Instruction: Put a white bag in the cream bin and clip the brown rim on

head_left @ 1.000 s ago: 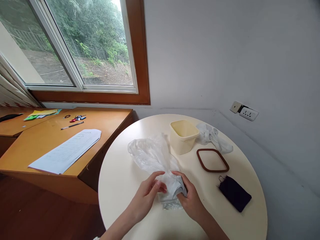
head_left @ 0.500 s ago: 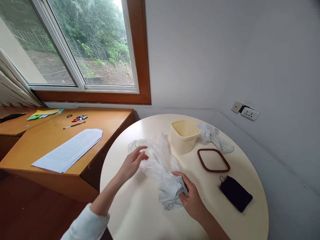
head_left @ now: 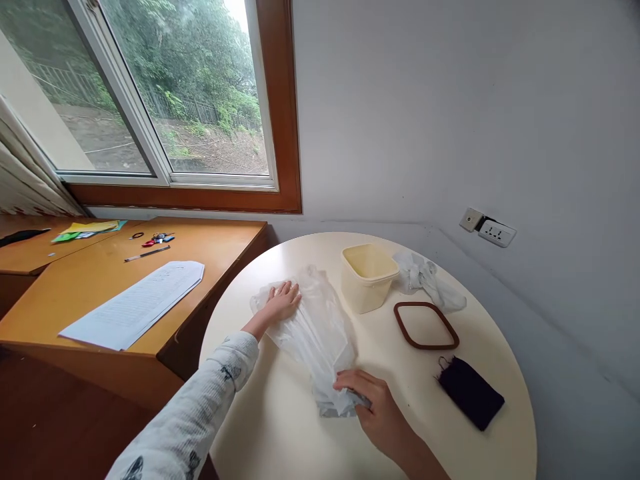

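White plastic bag spread under two hands on a round counter

Thin and wrinkled, the white plastic bag (head_left: pixel 327 320) lies in the middle of the cream counter (head_left: pixel 265 427), to the left of the open yellowish plastic tub (head_left: pixel 364 293); the left hand (head_left: pixel 284 301) is laid palm down on its far left part, the fingers slightly apart and holding nothing, while the right hand (head_left: pixel 375 403) is clamped on its near end, with thumb and fingers closed around the gathered film; to the right are the brown rounded-square ring (head_left: pixel 434 347), the dark cloth pouch (head_left: pixel 471 393) and, behind the ring, another crumpled bag (head_left: pixel 425 277)
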Demonstrator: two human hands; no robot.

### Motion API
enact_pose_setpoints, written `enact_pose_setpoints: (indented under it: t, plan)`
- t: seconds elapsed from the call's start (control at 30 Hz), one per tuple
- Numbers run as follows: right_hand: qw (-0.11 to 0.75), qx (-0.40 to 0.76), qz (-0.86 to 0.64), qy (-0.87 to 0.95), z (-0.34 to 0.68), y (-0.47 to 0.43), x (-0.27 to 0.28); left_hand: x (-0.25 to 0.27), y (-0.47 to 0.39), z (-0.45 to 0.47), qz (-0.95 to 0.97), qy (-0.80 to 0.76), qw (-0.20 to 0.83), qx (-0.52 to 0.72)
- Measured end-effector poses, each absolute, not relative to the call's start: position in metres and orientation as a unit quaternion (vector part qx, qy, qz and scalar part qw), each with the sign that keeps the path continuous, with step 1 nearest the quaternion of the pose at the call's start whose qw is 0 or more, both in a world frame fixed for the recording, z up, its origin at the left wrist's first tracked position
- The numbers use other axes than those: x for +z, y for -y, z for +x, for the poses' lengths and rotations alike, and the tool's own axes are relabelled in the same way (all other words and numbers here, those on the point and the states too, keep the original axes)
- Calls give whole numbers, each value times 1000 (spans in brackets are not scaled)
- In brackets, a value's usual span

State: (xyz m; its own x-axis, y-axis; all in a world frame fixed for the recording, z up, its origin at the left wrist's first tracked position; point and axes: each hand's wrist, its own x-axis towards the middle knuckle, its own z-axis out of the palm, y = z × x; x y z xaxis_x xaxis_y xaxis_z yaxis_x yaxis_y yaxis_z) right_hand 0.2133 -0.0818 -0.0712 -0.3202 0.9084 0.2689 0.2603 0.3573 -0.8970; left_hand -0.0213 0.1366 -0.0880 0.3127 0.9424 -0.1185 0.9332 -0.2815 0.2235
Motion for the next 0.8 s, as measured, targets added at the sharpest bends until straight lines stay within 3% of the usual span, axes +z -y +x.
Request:
enact_pose_setpoints:
  t: [0.17,0.3,0.57,0.67,0.8]
  plan:
    - [414,308,-385,765,215,82,-74,-94,-142,-24,792,-603,77,54]
    - [420,258,-396,775,217,80,-80,-85,-147,-25,794,-595,94,83]
    - [461,261,-452,717,219,74,-86,-9,-136,-46,817,-530,162,158]
    - [461,265,-438,724,216,73,-86,9,-101,-31,864,-445,170,166]
    - [462,267,-413,738,211,74,-85,-4,-55,1,960,-209,175,63]
